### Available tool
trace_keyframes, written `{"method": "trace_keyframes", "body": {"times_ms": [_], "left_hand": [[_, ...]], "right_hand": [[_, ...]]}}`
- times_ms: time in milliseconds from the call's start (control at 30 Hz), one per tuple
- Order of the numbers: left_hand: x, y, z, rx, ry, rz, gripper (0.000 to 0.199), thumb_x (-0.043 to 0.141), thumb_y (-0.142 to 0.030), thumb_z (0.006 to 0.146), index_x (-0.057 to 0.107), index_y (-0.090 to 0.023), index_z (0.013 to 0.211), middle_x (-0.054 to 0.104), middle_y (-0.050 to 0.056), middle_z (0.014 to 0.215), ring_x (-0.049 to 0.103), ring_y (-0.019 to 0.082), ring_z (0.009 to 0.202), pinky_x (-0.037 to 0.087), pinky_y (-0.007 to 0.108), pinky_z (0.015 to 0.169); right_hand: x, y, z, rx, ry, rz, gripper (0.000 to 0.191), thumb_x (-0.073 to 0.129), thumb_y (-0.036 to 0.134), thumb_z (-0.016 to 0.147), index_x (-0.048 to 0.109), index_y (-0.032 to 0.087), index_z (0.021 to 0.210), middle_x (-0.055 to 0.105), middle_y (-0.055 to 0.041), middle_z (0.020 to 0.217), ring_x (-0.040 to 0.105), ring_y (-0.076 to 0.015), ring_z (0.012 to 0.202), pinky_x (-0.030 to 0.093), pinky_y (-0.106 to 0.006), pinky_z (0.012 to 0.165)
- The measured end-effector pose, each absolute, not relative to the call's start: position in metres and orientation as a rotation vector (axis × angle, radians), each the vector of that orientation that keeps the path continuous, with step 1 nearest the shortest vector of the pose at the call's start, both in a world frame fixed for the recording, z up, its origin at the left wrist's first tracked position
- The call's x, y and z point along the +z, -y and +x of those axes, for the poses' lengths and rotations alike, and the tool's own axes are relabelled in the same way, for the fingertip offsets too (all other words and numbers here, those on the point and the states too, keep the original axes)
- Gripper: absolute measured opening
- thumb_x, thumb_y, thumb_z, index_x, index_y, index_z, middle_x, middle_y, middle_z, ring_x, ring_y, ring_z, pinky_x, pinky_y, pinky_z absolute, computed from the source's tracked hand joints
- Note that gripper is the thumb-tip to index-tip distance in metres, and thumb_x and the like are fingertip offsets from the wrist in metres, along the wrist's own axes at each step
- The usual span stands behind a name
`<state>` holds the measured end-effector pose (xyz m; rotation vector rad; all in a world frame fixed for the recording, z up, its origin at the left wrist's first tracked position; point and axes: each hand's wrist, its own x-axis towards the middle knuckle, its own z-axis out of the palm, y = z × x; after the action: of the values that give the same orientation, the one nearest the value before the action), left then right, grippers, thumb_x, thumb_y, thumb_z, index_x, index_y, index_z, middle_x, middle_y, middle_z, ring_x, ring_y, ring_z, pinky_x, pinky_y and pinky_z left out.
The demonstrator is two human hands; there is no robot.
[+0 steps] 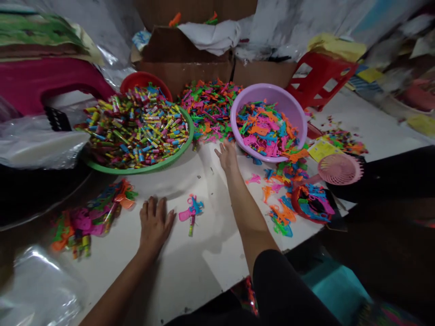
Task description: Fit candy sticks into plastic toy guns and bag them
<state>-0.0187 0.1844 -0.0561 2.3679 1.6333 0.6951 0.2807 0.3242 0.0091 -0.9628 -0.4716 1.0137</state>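
My left hand (154, 224) lies palm down on the white table, fingers apart and holding nothing. Just right of it is a small group of plastic toy pieces (194, 206), pink and blue, with a small printed tube (191, 226) below them. My right hand (227, 156) is stretched forward, fingers spread, between the green basin and the purple basin (237, 131). It is nearest to a loose heap of bright plastic toys (212, 106); whether a fingertip touches one I cannot tell. Small printed tubes (136, 131) fill the green basin (190, 131) at left.
Bagged toys and tubes (91, 215) lie left of my left hand, above clear plastic bags (41, 290). At right are scattered toys (282, 213), a red bowl (296, 208) and a pink handheld fan (340, 169). Cardboard boxes (190, 74) and a red stool (319, 74) stand behind.
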Motion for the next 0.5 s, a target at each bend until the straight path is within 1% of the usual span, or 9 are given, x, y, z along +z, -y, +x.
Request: {"method": "trace_keyframes", "body": {"times_ms": [67, 100, 167, 200, 267, 333, 400, 500], "left_hand": [[-0.055, -0.184, -0.018, 0.7, -1.651, 2.373, 0.054, 0.04, -0.041, 0.084, 0.033, -0.015, 0.13, 0.024, 0.015, 0.141, 0.013, 0.034, 0.131, 0.015, 0.057, 0.101], [-0.054, -0.184, -0.018, 0.705, -1.668, 2.377, 0.053, 0.041, -0.041, 0.083, 0.034, -0.015, 0.13, 0.023, 0.015, 0.141, 0.012, 0.034, 0.131, 0.016, 0.056, 0.101], [-0.053, -0.184, -0.019, 0.722, -1.697, 2.392, 0.053, 0.042, -0.04, 0.083, 0.037, -0.015, 0.129, 0.021, 0.016, 0.142, 0.012, 0.034, 0.131, 0.018, 0.055, 0.101], [-0.053, -0.184, -0.02, 0.728, -1.703, 2.403, 0.053, 0.043, -0.04, 0.082, 0.038, -0.015, 0.128, 0.021, 0.016, 0.142, 0.012, 0.034, 0.131, 0.018, 0.054, 0.101], [-0.053, -0.184, -0.02, 0.735, -1.7, 2.422, 0.053, 0.044, -0.041, 0.082, 0.039, -0.015, 0.128, 0.023, 0.017, 0.141, 0.013, 0.034, 0.131, 0.018, 0.055, 0.101], [-0.053, -0.181, -0.015, 0.712, -1.651, 2.437, 0.052, 0.043, -0.041, 0.082, 0.039, -0.016, 0.127, 0.026, 0.018, 0.14, 0.015, 0.033, 0.131, 0.017, 0.055, 0.1], [-0.052, -0.177, -0.002, 0.65, -1.533, 2.455, 0.053, 0.041, -0.042, 0.083, 0.038, -0.016, 0.128, 0.028, 0.017, 0.139, 0.018, 0.032, 0.131, 0.017, 0.054, 0.101], [-0.051, -0.166, 0.033, 0.521, -1.36, 2.466, 0.056, 0.039, -0.044, 0.083, 0.036, -0.015, 0.131, 0.03, 0.017, 0.139, 0.021, 0.031, 0.13, 0.018, 0.051, 0.102]], "right_hand": [[0.007, -0.303, 0.298, 0.984, 0.312, -0.787, 0.029, 0.048, 0.047, 0.07, 0.051, 0.028, 0.091, 0.054, 0.0012, 0.108, 0.055, -0.0153, 0.1, 0.043, -0.045, 0.088], [0.005, -0.292, 0.311, 0.934, 0.245, -0.743, 0.026, 0.045, 0.048, 0.071, 0.051, 0.027, 0.085, 0.057, 0.0011, 0.098, 0.058, -0.015, 0.091, 0.045, -0.044, 0.085], [0.002, -0.27, 0.342, 0.8, 0.133, -0.749, 0.02, 0.042, 0.043, 0.072, 0.049, 0.024, 0.076, 0.057, 0.0015, 0.079, 0.059, -0.0137, 0.078, 0.049, -0.041, 0.08], [0.0, -0.261, 0.357, 0.74, 0.107, -0.786, 0.019, 0.041, 0.04, 0.072, 0.048, 0.023, 0.073, 0.055, 0.0018, 0.073, 0.059, -0.0135, 0.074, 0.05, -0.039, 0.077], [0.002, -0.247, 0.386, 0.656, 0.089, -0.884, 0.017, 0.039, 0.038, 0.072, 0.047, 0.023, 0.07, 0.054, 0.0024, 0.067, 0.058, -0.0131, 0.07, 0.051, -0.037, 0.072], [0.008, -0.241, 0.408, 0.641, 0.098, -0.978, 0.016, 0.038, 0.035, 0.072, 0.048, 0.022, 0.071, 0.054, 0.0023, 0.066, 0.057, -0.0126, 0.068, 0.051, -0.036, 0.068], [0.017, -0.239, 0.424, 0.689, 0.102, -1.039, 0.013, 0.039, 0.028, 0.072, 0.049, 0.021, 0.072, 0.056, 0.001, 0.065, 0.058, -0.0128, 0.067, 0.051, -0.035, 0.067], [0.033, -0.242, 0.433, 0.798, 0.128, -1.092, 0.013, 0.038, 0.02, 0.07, 0.051, 0.019, 0.072, 0.056, 0.0003, 0.062, 0.058, -0.0145, 0.065, 0.051, -0.039, 0.064]]}}
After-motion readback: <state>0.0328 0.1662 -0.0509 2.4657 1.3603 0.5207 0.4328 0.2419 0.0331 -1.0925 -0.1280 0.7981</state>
